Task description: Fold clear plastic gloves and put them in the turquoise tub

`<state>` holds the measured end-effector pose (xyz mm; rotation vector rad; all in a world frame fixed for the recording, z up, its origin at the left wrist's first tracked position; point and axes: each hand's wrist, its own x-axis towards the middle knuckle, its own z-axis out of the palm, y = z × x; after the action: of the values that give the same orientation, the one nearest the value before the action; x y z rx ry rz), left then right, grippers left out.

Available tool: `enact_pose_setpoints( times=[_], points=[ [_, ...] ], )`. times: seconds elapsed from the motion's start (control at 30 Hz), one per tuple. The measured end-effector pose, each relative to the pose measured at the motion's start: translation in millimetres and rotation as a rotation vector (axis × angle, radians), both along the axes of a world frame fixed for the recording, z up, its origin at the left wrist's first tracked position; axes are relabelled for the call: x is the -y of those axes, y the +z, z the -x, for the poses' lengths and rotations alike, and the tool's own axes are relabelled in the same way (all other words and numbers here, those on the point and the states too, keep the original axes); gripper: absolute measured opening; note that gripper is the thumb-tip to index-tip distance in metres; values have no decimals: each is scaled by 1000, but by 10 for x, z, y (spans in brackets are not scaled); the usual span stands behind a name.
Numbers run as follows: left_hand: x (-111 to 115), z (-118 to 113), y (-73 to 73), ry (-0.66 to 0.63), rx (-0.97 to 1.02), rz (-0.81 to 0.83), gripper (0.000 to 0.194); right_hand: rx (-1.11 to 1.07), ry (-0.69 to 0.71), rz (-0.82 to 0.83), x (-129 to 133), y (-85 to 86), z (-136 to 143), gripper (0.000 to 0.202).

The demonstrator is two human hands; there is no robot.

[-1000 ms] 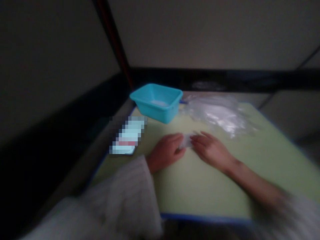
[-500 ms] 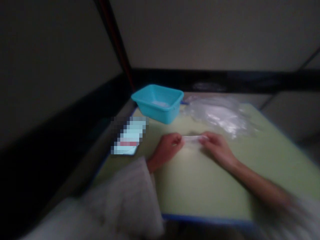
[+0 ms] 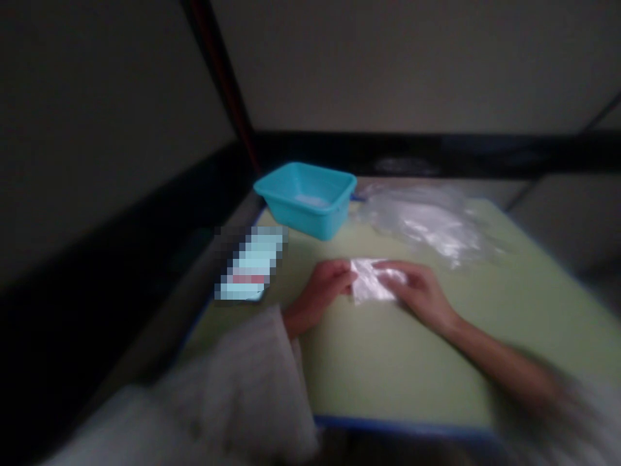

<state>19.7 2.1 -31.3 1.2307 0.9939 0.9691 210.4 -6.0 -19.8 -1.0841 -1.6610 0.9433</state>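
A small clear plastic bag (image 3: 369, 282), shiny and wrinkled, is stretched between my two hands above the middle of the table. My left hand (image 3: 327, 291) pinches its left edge, fingers closed. On the bag's right side, my right hand (image 3: 422, 291) grips it with the thumb and fingers, which cover part of it. Behind my right hand lies a loose heap of clear plastic bags (image 3: 431, 223). Blur hides the fine detail of the fingertips.
A turquoise basin (image 3: 323, 223) with something whitish inside stands at the table's back left. Left of my left hand lies a flat, pixelated light item (image 3: 255, 262). The yellow-green table (image 3: 398, 369) has a blue edge; a wall rises behind it.
The plastic bag has tilted from nearly edge-on to showing its broad face. Both hands have turned slightly with it, still holding it in about the same place.
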Motion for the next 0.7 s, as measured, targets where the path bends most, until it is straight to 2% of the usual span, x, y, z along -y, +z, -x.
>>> enact_pose_setpoints(
  times=[0.03, 0.17, 0.37, 0.7],
  points=[
    [1, -9, 3, 24, 0, -26, 17, 9, 0, 1, -5, -6, -6, 23],
    [13, -44, 44, 107, 30, -150, 47, 5, -30, -2, -21, -22, -26, 22],
    [37, -46, 79, -1, -116, -175, 19, -1, -2, 47, 1, 9, -14, 21],
    [58, -32, 119, 13, -168, -137, 32, 4, 26, 38, 8, 14, -18, 20]
  ],
)
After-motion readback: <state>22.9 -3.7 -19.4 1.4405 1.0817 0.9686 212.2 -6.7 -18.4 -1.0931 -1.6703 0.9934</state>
